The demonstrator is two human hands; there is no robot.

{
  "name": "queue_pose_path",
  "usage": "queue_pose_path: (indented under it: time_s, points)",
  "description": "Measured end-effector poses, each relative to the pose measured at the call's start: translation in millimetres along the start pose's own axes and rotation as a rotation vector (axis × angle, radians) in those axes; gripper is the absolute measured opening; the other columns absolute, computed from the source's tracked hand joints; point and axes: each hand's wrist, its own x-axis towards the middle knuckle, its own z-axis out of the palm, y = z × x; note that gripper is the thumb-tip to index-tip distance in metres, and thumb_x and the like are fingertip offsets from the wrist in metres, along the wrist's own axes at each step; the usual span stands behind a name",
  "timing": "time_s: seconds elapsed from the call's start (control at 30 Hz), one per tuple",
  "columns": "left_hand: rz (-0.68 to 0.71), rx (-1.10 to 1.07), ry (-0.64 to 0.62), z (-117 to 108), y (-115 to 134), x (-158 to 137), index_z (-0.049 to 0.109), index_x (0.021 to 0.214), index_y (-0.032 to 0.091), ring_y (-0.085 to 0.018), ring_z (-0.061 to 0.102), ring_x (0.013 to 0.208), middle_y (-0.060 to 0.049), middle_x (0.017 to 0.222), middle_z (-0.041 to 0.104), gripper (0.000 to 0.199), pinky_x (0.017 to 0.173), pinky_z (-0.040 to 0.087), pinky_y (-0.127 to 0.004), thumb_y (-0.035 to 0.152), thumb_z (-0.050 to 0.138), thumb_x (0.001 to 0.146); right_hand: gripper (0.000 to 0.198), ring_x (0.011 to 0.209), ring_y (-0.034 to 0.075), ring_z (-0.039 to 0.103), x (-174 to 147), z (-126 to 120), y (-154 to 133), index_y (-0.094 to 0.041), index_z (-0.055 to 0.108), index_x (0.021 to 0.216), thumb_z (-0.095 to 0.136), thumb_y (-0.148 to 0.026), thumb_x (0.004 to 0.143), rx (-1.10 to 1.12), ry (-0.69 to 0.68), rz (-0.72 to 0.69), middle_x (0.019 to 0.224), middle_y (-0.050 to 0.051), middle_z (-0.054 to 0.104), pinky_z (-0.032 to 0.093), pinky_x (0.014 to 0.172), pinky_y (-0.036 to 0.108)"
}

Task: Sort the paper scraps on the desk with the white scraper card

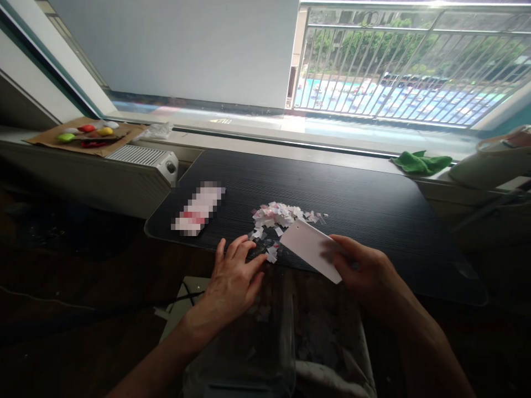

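On the dark table [357,204] lies a heap of small paper scraps [276,214], with a few stray bits nearer its front edge. My left hand [236,276] is at that edge, fingers spread, the index fingertip beside a scrap; whether it touches is unclear. Between the thumb and fingers of my right hand [360,268] is a flat white card [311,249] with a small hole near one corner. The card is tilted, its far end close to the front of the heap. Below the table edge stands a clear plastic bin [286,337], partly covered by my left forearm.
A blurred-out pink and white item [199,209] lies on the table's left. A white radiator [141,177] adjoins that side. Along the windowsill are brown paper [50,135] with colourful objects, a green cloth [421,162] and a pale bag [493,160].
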Motion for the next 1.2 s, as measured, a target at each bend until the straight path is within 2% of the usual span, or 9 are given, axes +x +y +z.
queue_pose_path:
  time_s: [0.3, 0.47, 0.7, 0.83, 1.03, 1.2]
  points:
    - [-0.006, 0.005, -0.007, -2, -5, -2, 0.066, 0.113, 0.020, -0.033, 0.045, 0.125, -0.013, 0.119, 0.059, 0.032, 0.106, 0.027, -0.068, 0.018, 0.049, 0.086, 0.026, 0.077, 0.017, 0.071, 1, 2, -13, -0.022, 0.068, 0.106, 0.051, -0.021, 0.086, 0.075, -0.056, -0.030, 0.093, 0.002, 0.077, 0.052, 0.068, 0.024]
    - [-0.020, 0.010, 0.010, -2, -6, -5, 0.065, 0.113, 0.021, -0.032, 0.045, 0.125, -0.012, 0.118, 0.060, 0.032, 0.107, 0.028, -0.065, 0.019, 0.050, 0.086, 0.027, 0.062, 0.016, 0.067, -4, 3, -14, -0.022, 0.069, 0.103, 0.049, -0.020, 0.085, 0.015, -0.144, -0.030, 0.077, 0.000, 0.075, 0.048, 0.058, 0.024]
    - [0.000, 0.004, 0.006, -2, -4, -5, 0.066, 0.112, 0.017, -0.034, 0.046, 0.124, -0.015, 0.117, 0.060, 0.032, 0.104, 0.030, -0.067, 0.018, 0.049, 0.085, 0.029, 0.067, 0.019, 0.069, -16, -12, 6, -0.023, 0.068, 0.107, 0.051, -0.029, 0.085, -0.046, 0.028, 0.091, 0.083, 0.002, 0.077, 0.049, 0.059, 0.027]
    - [0.011, -0.004, -0.007, -3, 0, 0, 0.066, 0.114, 0.017, -0.034, 0.046, 0.125, -0.015, 0.118, 0.060, 0.032, 0.104, 0.030, -0.068, 0.017, 0.049, 0.086, 0.032, 0.067, 0.019, 0.069, -19, -15, 4, -0.022, 0.068, 0.109, 0.050, -0.029, 0.085, -0.067, 0.033, 0.112, 0.084, 0.002, 0.077, 0.048, 0.060, 0.027]
    - [0.024, 0.013, -0.016, -6, 3, 6, 0.065, 0.115, 0.018, -0.033, 0.045, 0.127, -0.015, 0.121, 0.060, 0.032, 0.106, 0.029, -0.067, 0.018, 0.050, 0.086, 0.029, 0.057, 0.018, 0.066, -30, -22, 9, -0.024, 0.071, 0.103, 0.051, -0.031, 0.083, -0.066, 0.058, 0.165, 0.073, 0.000, 0.074, 0.046, 0.056, 0.027]
    - [0.049, 0.023, 0.009, -3, 4, 4, 0.065, 0.113, 0.017, -0.034, 0.047, 0.125, -0.015, 0.119, 0.061, 0.031, 0.103, 0.032, -0.067, 0.018, 0.048, 0.087, 0.030, 0.066, 0.020, 0.069, -33, -28, 12, -0.023, 0.071, 0.105, 0.051, -0.030, 0.084, -0.082, 0.073, 0.191, 0.080, 0.002, 0.076, 0.047, 0.059, 0.027]
